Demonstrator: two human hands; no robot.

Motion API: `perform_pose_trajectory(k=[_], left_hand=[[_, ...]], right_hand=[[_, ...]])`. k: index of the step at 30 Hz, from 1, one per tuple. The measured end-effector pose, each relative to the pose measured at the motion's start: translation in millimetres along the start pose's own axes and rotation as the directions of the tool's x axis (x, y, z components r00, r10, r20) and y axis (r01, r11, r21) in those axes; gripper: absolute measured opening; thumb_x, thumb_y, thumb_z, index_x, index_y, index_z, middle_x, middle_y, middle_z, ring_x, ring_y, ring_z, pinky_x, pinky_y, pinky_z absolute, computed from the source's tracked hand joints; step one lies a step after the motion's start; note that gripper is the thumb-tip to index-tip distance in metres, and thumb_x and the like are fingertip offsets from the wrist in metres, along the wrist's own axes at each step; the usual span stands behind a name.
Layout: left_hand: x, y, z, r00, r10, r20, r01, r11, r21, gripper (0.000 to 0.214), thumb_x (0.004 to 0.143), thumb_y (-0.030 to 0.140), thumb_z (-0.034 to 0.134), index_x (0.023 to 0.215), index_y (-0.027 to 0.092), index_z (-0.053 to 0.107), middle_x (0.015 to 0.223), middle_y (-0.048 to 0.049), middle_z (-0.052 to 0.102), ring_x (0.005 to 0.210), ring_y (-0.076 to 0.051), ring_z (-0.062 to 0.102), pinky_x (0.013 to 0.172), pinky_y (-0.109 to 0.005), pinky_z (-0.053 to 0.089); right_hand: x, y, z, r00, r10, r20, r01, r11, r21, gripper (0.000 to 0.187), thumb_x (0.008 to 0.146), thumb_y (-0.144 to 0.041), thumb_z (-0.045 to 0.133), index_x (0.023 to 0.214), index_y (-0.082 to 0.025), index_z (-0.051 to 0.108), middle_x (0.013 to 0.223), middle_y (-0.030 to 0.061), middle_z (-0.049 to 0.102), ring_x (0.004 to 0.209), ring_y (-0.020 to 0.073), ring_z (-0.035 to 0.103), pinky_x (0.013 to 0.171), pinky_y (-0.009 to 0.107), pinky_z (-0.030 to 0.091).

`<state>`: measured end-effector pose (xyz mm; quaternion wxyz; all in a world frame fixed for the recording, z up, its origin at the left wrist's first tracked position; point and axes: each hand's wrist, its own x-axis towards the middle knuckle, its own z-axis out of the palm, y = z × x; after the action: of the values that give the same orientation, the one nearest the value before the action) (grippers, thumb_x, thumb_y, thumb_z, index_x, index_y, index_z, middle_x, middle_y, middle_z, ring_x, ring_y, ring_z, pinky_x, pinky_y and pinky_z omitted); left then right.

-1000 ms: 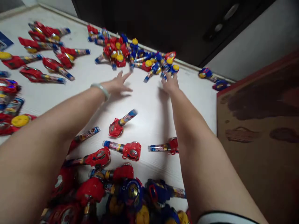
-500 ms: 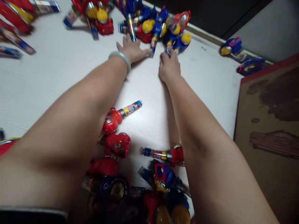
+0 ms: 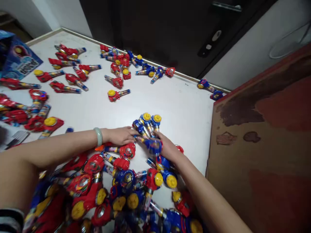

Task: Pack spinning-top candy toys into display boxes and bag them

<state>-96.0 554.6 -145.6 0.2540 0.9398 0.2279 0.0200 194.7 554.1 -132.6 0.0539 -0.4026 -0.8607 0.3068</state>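
Surface (image 3: 184,106): toys (image 3: 95,163) massed bodyward of fingers, likely for reach.
Left hand (image 3: 119,135): fingers at tubes (image 3: 140,138); cannot tell grip.
Right hand (image 3: 168,147): fingers curled round blue toys (image 3: 154,146), seemingly bunching them.

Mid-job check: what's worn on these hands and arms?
Left hand: no glove, a pale green bangle at the wrist, a black sleeve with pale stripes higher up. Right hand: no glove; neither bangle nor sleeve shows on that side.

Soft glare brightens the middle of the white surface (image 3: 175,103); toys (image 3: 99,214) along the bottom edge sit dim and blurred. Wide-angle distortion stretches the margins
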Motion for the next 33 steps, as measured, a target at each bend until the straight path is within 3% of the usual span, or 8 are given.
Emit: perform_pose_trajectory(k=[6, 14, 17, 21, 25, 28, 30, 33], left_hand=[[-34.3, 105.0, -3.1, 0.980, 0.177, -0.086, -0.181, 0.982, -0.044, 0.029, 0.098, 0.032, 0.051, 0.093, 0.018, 0.076, 0.130, -0.0106, 0.067, 0.109, -0.023, 0.065, 0.102, -0.040, 0.049], [-95.8, 228.3, -0.5, 0.986, 0.158, -0.046, -0.160, 0.986, -0.051, 0.029, 0.100, 0.030, 0.049, 0.096, 0.016, 0.075, 0.127, -0.0114, 0.068, 0.098, -0.022, 0.064, 0.096, -0.042, 0.051], [-116.5, 241.6, 11.7, 0.994, 0.095, -0.054, -0.096, 0.995, -0.029, 0.030, 0.099, 0.033, 0.052, 0.090, 0.016, 0.075, 0.137, -0.0124, 0.061, 0.108, -0.024, 0.062, 0.098, -0.043, 0.050], [-146.4, 242.0, 31.8, 0.993, -0.103, -0.049, 0.105, 0.994, 0.025, 0.030, 0.098, 0.035, 0.052, 0.093, 0.017, 0.075, 0.140, -0.0120, 0.058, 0.125, -0.029, 0.054, 0.109, -0.050, 0.043], [-173.9, 262.8, 58.8, 0.962, -0.272, -0.034, 0.274, 0.958, 0.082, 0.032, 0.100, 0.033, 0.046, 0.103, 0.015, 0.072, 0.149, -0.0113, 0.049, 0.136, -0.030, 0.044, 0.116, -0.052, 0.037], [-178.4, 301.6, 92.9, 0.922, -0.315, -0.224, 0.347, 0.930, 0.122, 0.029, 0.100, 0.033, 0.047, 0.109, 0.015, 0.068, 0.153, -0.0119, 0.043, 0.145, -0.031, 0.034, 0.121, -0.054, 0.030], [-171.4, 337.3, 124.5, 0.919, -0.246, -0.308, 0.291, 0.951, 0.108, 0.026, 0.100, 0.031, 0.048, 0.113, 0.018, 0.066, 0.148, -0.0113, 0.050, 0.144, -0.030, 0.037, 0.121, -0.053, 0.031], [-151.2, 399.7, 179.1, 0.970, -0.044, -0.239, 0.073, 0.991, 0.114, 0.029, 0.099, 0.021, 0.046, 0.123, 0.022, 0.062, 0.145, -0.0103, 0.054, 0.142, -0.029, 0.041, 0.120, -0.055, 0.031]], right_hand=[[-79.2, -68.0, 21.7, 0.973, -0.192, 0.131, 0.179, 0.978, 0.106, 0.032, 0.088, -0.007, 0.051, 0.099, -0.020, 0.077, 0.139, 0.0110, 0.061, 0.123, 0.0210, 0.063, 0.103, 0.035, 0.053], [-199.4, -162.6, 43.8, 0.957, -0.202, 0.209, 0.196, 0.979, 0.050, 0.025, 0.092, -0.015, 0.055, 0.101, -0.024, 0.076, 0.131, 0.0079, 0.068, 0.134, 0.0333, 0.054, 0.113, 0.067, 0.036], [-231.4, -163.3, 55.1, 0.981, -0.188, 0.037, 0.186, 0.981, 0.057, 0.032, 0.093, -0.015, 0.051, 0.112, -0.026, 0.074, 0.142, 0.0076, 0.061, 0.143, 0.0318, 0.044, 0.112, 0.062, 0.040], [-264.1, -157.4, 69.4, 0.960, 0.002, -0.279, 0.035, 0.991, 0.128, 0.035, 0.095, -0.019, 0.047, 0.121, -0.028, 0.069, 0.141, 0.0072, 0.061, 0.130, 0.0253, 0.057, 0.109, 0.051, 0.047], [-303.4, -153.8, 87.4, 0.864, 0.217, -0.454, -0.154, 0.973, 0.172, 0.032, 0.096, -0.032, 0.051, 0.123, -0.031, 0.067, 0.132, 0.0067, 0.066, 0.125, 0.0253, 0.061, 0.109, 0.049, 0.048], [-350.7, -147.7, 105.4, 0.782, 0.303, -0.544, -0.248, 0.953, 0.175, 0.039, 0.095, -0.039, 0.053, 0.131, -0.029, 0.062, 0.135, 0.0090, 0.063, 0.130, 0.0271, 0.057, 0.112, 0.051, 0.045], [-389.6, -145.5, 121.1, 0.758, 0.339, -0.558, -0.293, 0.940, 0.173, 0.044, 0.095, -0.042, 0.051, 0.137, -0.028, 0.056, 0.138, 0.0104, 0.061, 0.133, 0.0273, 0.054, 0.114, 0.052, 0.042], [-445.2, -150.4, 154.8, 0.819, 0.375, -0.435, -0.345, 0.927, 0.149, 0.061, 0.094, -0.048, 0.055, 0.149, -0.027, 0.042, 0.150, 0.0137, 0.049, 0.144, 0.0287, 0.041, 0.119, 0.054, 0.034]])
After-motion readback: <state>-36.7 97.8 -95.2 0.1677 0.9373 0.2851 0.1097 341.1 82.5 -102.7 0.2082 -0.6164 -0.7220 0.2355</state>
